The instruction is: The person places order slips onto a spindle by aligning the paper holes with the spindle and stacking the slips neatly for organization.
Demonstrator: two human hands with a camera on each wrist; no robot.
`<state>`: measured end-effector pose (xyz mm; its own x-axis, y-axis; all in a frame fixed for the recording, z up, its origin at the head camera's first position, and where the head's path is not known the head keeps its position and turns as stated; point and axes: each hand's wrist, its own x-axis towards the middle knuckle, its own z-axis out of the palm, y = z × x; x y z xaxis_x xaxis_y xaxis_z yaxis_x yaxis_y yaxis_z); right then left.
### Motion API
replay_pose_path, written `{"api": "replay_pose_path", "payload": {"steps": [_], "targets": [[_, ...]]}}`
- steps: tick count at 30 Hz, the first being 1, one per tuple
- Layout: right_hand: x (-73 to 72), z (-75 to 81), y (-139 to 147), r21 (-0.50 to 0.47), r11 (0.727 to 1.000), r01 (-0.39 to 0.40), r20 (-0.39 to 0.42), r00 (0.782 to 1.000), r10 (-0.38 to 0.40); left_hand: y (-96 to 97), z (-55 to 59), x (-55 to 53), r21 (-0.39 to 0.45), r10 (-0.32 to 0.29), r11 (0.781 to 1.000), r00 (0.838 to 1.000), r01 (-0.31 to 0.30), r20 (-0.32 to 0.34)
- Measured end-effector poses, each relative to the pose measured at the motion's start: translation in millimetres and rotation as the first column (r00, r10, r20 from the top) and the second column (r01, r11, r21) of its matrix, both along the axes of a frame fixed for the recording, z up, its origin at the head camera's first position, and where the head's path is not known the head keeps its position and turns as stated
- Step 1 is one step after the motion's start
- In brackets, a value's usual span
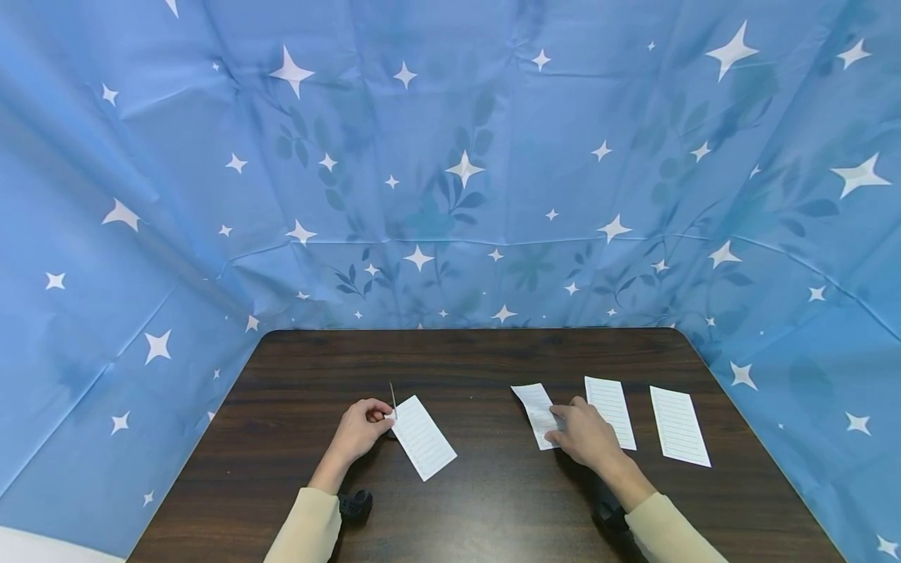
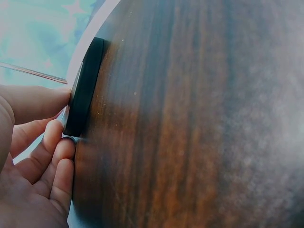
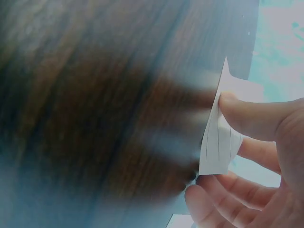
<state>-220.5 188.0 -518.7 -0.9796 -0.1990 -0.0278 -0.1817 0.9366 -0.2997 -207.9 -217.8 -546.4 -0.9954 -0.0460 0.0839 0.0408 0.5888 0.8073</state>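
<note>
My left hand (image 1: 364,428) grips a receipt spike, its thumb and fingers close around the lower part. The thin metal rod (image 1: 393,396) points upward, and its dark flat base (image 2: 85,90) shows in the left wrist view. One lined white paper slip (image 1: 425,439) slants down to the right from the rod; whether it is pierced cannot be told. My right hand (image 1: 587,432) pinches another lined slip (image 3: 214,137), which bends between thumb and fingers. In the head view that slip (image 1: 535,407) has its near edge partly under the fingertips.
Two more lined slips, a nearer one (image 1: 611,410) partly behind the right hand and another (image 1: 680,426), lie on the dark wood table (image 1: 493,508) at the right. A blue star-patterned cloth (image 1: 450,195) hangs behind the table's far edge.
</note>
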Motion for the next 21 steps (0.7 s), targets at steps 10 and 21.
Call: {"api": "replay_pose_path", "payload": {"steps": [10,21], "targets": [[-5.0,-4.4,-0.1,-0.171,0.985,-0.003,0.016,1.0,0.006,0.1,0.0,0.2,-0.002,0.001,1.0,1.0,-0.001,-0.001],[-8.9,-8.3,3.7,-0.347,0.938,-0.001,0.048,0.999,0.019,0.3,-0.4,0.1,-0.007,0.004,1.0,1.0,-0.003,0.028]]}}
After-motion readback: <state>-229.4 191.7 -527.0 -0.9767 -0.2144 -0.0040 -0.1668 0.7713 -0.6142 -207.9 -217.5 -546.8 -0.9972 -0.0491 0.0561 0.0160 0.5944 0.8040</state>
